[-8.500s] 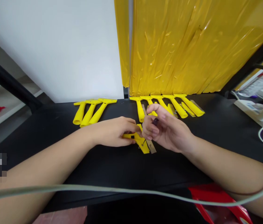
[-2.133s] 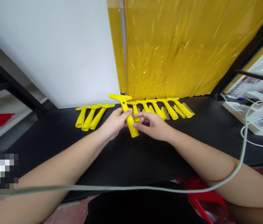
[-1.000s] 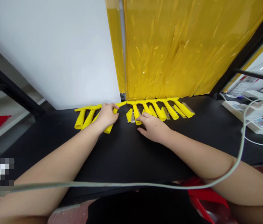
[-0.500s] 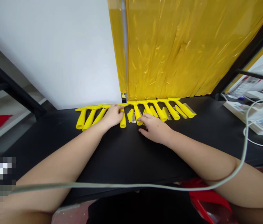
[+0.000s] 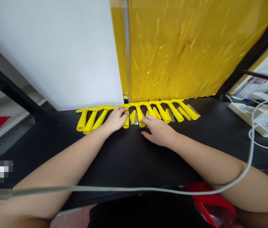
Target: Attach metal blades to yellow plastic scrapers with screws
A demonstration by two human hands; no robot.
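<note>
Yellow T-shaped scraper handles point(image 5: 102, 117) lie in a row along the back of the black table point(image 5: 124, 158), their crossbars to the wall and their hollow round ends facing me. In the middle of the row, my left hand point(image 5: 117, 120) has its fingertips curled on one yellow T-shaped handle point(image 5: 126, 123), partly covering it. To the right, my right hand point(image 5: 159, 129) rests with thumb and fingers apart by the end of another handle point(image 5: 140, 115). Small yellow pieces point(image 5: 132, 117) and metal blades point(image 5: 136, 119) lie between the handles, some hidden by my right hand.
A white panel point(image 5: 53, 53) and a wall of yellow film point(image 5: 162, 50) rise behind the row. A pale cable point(image 5: 129, 189) crosses in front of me and loops up at right. White boxes point(image 5: 255, 118) and a clear bottle point(image 5: 257, 80) stand at the right.
The handle under my left hand has moved slightly back, its crossbar now lining up with the row on the right. My right hand has hardly moved.
</note>
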